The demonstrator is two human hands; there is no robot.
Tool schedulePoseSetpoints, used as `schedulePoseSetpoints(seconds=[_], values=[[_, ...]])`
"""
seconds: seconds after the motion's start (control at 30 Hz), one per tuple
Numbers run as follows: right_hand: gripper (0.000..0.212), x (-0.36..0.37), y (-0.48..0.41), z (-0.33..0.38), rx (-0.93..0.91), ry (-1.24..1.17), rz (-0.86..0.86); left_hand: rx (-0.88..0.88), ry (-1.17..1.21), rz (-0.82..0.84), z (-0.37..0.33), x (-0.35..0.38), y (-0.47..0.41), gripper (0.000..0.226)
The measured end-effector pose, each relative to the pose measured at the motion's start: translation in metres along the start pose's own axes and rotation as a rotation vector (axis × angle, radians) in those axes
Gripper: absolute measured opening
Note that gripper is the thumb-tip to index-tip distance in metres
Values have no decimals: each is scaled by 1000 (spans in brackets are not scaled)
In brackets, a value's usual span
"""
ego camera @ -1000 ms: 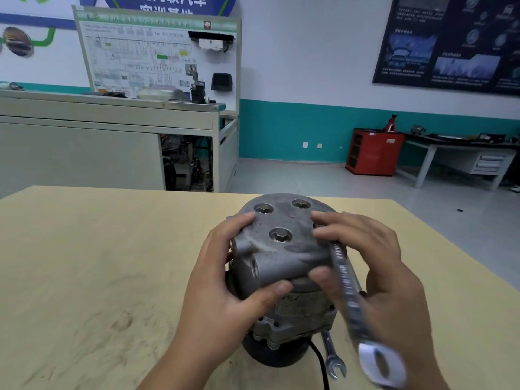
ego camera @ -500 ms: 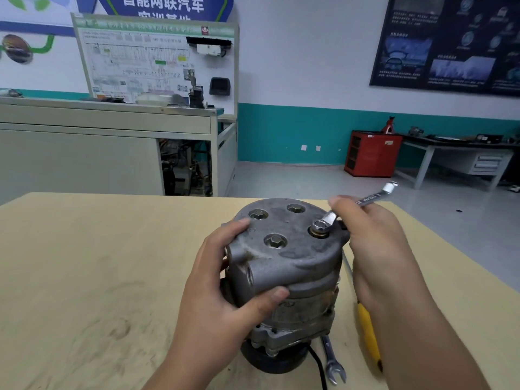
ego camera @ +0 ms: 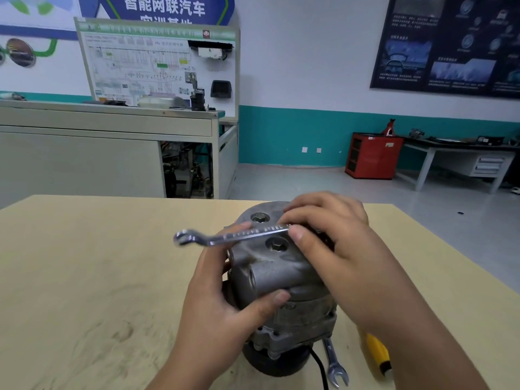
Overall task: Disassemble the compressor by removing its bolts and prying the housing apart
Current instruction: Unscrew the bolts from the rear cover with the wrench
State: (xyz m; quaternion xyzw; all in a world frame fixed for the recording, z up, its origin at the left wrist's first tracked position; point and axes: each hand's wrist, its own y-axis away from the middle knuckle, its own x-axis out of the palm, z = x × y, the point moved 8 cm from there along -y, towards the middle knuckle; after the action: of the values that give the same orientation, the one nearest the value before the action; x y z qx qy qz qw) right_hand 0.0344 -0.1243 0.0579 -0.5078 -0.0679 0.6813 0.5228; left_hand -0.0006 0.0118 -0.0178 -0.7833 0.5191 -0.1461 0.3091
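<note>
Jutting leftward past the compressor (ego camera: 270, 271), wrench (ego camera: 233, 236) overhangs table (ego camera: 84, 277).

Grey compressor (ego camera: 284, 280) upright on table; bolts (ego camera: 277, 245) seated.

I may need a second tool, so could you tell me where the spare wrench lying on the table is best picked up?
I would pinch the spare wrench by its thin edges just behind the forked near end, coming from above. It lies flat; its far end reaches the compressor base, a black cable lies close on its left and a yellow handle to its right.
</note>
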Motion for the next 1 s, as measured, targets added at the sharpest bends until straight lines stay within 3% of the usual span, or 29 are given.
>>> schedulePoseSetpoints(seconds=[0.27, 0.43, 0.57, 0.7, 0.8, 1.0], values=[[20, -21, 39, -9, -139, -114, -417, -7, 5, 18, 1, 3, 0, 70], [9, -19, 42, -47, 151, -704, -632, -14, -9, 17, -1, 2, 1, 70], [16, -12, 31, -60, 323, -1037, -719, -19, -5, 24, -2, 3, 1, 69], [25, -14, 16, -66, 506, -1050, -650, -26, -2, 30, -2, 2, 1, 69], [12, -14, -3, -68, 572, -908, -426, -30, -1, 26, -2, 1, 2, 69], [20, -5, -25, -64, 563, -622, -90, -27, 0, 43, -4, 4, 2, 69]])
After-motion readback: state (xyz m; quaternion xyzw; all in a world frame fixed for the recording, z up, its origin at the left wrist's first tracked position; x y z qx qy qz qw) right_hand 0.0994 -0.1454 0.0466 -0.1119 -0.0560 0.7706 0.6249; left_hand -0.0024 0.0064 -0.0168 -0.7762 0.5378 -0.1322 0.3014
